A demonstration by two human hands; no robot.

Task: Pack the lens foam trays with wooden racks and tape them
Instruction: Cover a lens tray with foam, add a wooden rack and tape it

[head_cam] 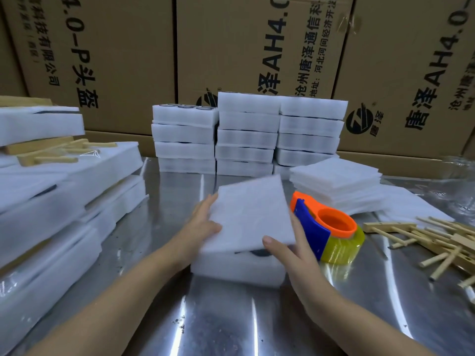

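Foam cover sheet sits askew over the lens foam tray; left hand grips its left edge; right hand pinches the near-right corner.

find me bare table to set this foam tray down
Widest bare steel table: the near edge, in front of the foam tray and its cover sheet. Another strip runs between the left foam piles and the tray. Crowded right: tape dispenser, foam sheets, wooden racks.
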